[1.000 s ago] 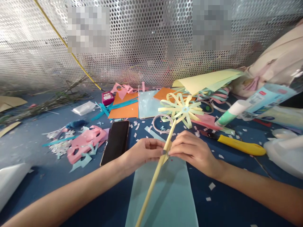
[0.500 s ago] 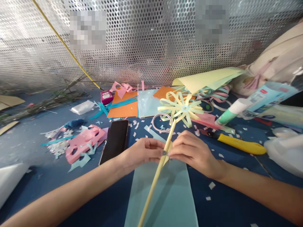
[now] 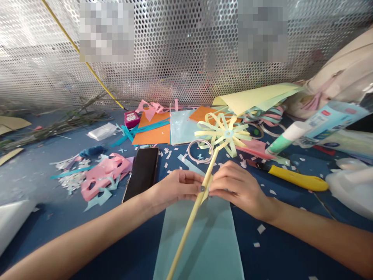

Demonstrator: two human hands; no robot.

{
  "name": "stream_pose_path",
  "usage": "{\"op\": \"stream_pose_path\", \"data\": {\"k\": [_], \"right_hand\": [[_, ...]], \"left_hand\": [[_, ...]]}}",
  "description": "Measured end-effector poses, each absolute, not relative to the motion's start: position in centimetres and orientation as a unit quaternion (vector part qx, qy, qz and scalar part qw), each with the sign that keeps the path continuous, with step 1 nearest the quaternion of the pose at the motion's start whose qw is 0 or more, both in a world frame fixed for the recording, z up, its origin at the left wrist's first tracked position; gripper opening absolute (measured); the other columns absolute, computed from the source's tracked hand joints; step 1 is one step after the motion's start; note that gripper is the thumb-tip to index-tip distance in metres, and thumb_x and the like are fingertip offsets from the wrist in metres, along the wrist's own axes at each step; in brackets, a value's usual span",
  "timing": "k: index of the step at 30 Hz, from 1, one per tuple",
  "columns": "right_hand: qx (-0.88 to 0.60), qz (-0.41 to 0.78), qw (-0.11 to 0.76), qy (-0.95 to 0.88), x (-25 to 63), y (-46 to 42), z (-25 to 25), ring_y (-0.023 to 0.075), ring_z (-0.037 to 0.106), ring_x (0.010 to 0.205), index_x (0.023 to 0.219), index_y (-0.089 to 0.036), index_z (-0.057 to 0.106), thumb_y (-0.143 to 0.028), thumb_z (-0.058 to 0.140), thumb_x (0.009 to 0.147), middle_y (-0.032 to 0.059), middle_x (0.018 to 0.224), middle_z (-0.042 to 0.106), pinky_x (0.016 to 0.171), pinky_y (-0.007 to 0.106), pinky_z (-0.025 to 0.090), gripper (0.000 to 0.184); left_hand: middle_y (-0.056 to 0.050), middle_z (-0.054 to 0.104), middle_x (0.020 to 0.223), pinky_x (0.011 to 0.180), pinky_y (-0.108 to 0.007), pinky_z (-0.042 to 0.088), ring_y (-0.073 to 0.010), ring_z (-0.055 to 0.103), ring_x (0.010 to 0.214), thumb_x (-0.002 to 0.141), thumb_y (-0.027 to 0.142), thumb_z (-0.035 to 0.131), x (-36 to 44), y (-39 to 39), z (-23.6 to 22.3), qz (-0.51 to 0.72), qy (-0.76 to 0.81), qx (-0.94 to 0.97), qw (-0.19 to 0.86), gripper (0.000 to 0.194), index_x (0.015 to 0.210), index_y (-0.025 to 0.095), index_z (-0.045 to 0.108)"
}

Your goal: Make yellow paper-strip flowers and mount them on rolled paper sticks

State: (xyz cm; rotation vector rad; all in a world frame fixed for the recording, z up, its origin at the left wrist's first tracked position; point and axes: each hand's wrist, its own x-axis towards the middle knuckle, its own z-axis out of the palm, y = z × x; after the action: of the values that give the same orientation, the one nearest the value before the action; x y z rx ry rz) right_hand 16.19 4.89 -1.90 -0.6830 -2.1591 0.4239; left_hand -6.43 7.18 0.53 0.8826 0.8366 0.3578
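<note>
At frame centre, the yellow stem (image 3: pixel 185 233) is pinched by the left hand (image 3: pixel 176 187), a paper flap (image 3: pixel 205 196) by the right hand (image 3: pixel 241 187).

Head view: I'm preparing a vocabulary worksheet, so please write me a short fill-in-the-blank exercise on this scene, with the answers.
1. The left hand and right hand are on opposite ____ of a pale yellow stem.
2. The phone lies with its dark screen facing ____.
3. In the picture, the pink cut paper lies on the phone's ____ side.
4. The cutter-like tool has a bright ____ handle.

Missing words: sides; up; left; yellow.
</note>
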Motion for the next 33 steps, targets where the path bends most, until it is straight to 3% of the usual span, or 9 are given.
{"op": "stream_pose_path", "data": {"k": [7,13,20,29,33], "right_hand": [[-0.269,0.156,0.399,-0.863,16.3,4.8,-1.8,0.0159,0.050,0.085,0.099,-0.021,0.072,-0.012,0.067,0.090,0.0032,0.090,0.066,0.076,0.030,0.045,0.014],[-0.271,0.085,0.395,-0.873,16.0,4.6,-1.6,0.0159,0.051,0.081,0.102,-0.021,0.072,-0.012,0.067,0.089,0.0037,0.091,0.067,0.073,0.031,0.046,0.017],[-0.285,0.030,0.424,-0.859,15.7,4.3,-1.4,0.0168,0.048,0.077,0.092,-0.022,0.073,-0.004,0.067,0.085,0.0036,0.084,0.064,0.069,0.031,0.043,0.020],[-0.288,0.051,0.419,-0.860,15.7,4.3,-1.3,0.0169,0.048,0.079,0.086,-0.020,0.072,-0.008,0.064,0.089,0.0039,0.085,0.066,0.071,0.031,0.043,0.015],[-0.278,0.113,0.408,-0.862,15.7,4.7,-1.4,0.0172,0.052,0.085,0.094,-0.020,0.071,-0.016,0.066,0.091,0.0047,0.093,0.068,0.078,0.033,0.046,0.007]], "left_hand": [[-0.009,0.073,0.092,0.080,-0.025,0.053,-0.0155,0.069,0.083,0.076,0.026,0.082,-6.5,7.2,0.3,0.171,0.388,0.400,0.812,0.031,0.102,0.012,0.074],[-0.006,0.071,0.087,0.076,-0.020,0.053,-0.0108,0.067,0.076,0.076,0.022,0.081,-6.8,7.6,0.1,0.179,0.371,0.368,0.833,0.026,0.097,0.010,0.074],[-0.007,0.072,0.090,0.080,-0.020,0.054,-0.0113,0.068,0.079,0.079,0.021,0.079,-6.9,7.6,-0.2,0.178,0.361,0.372,0.837,0.024,0.101,0.011,0.074],[-0.009,0.072,0.095,0.083,-0.024,0.054,-0.0142,0.069,0.086,0.079,0.024,0.079,-6.9,7.5,-0.5,0.174,0.366,0.403,0.820,0.028,0.103,0.011,0.073],[-0.007,0.071,0.091,0.080,-0.021,0.054,-0.0118,0.068,0.081,0.080,0.022,0.078,-6.9,7.5,-0.6,0.191,0.359,0.390,0.826,0.025,0.102,0.011,0.073]]}}
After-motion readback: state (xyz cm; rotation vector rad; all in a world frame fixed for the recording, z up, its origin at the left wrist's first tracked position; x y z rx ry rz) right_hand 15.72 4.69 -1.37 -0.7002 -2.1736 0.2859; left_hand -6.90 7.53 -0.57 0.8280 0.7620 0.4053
